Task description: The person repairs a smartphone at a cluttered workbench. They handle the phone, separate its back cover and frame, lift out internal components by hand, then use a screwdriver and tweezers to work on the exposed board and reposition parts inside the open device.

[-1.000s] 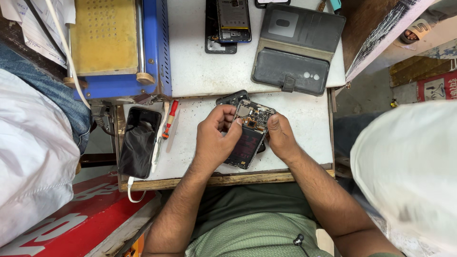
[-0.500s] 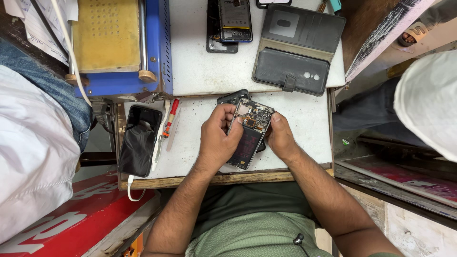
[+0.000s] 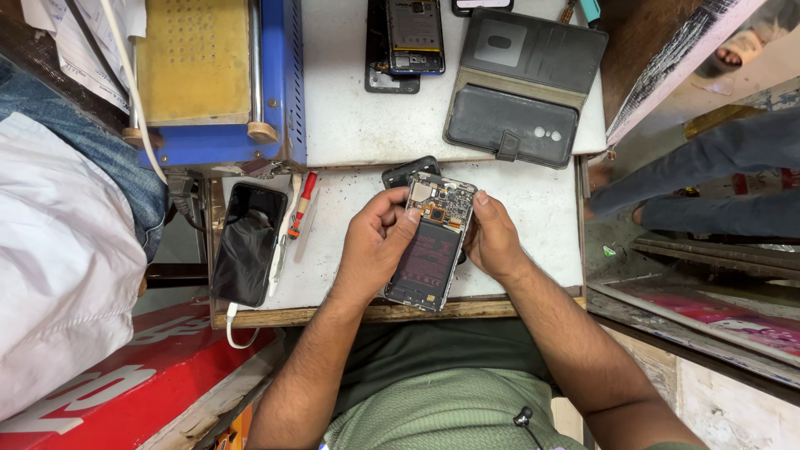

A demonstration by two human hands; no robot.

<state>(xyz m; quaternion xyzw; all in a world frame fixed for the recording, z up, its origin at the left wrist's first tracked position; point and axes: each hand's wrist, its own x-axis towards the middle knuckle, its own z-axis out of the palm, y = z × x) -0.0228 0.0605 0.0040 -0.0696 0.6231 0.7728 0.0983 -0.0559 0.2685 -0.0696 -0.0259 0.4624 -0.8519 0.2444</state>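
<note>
A scuffed white worktop (image 3: 533, 208) with a worn wooden front edge fills the cramped stall; a blue machine with a yellow plate (image 3: 208, 75) stands at its far left; a black wallet case (image 3: 521, 87) lies open at the far right; a red panel with white lettering (image 3: 108, 383) slants below left. The left hand (image 3: 375, 250) and right hand (image 3: 493, 242) both grip an opened phone (image 3: 432, 242), its circuit board bared, just above the worktop; a dark phone (image 3: 248, 242) lies left, cable attached.
</note>
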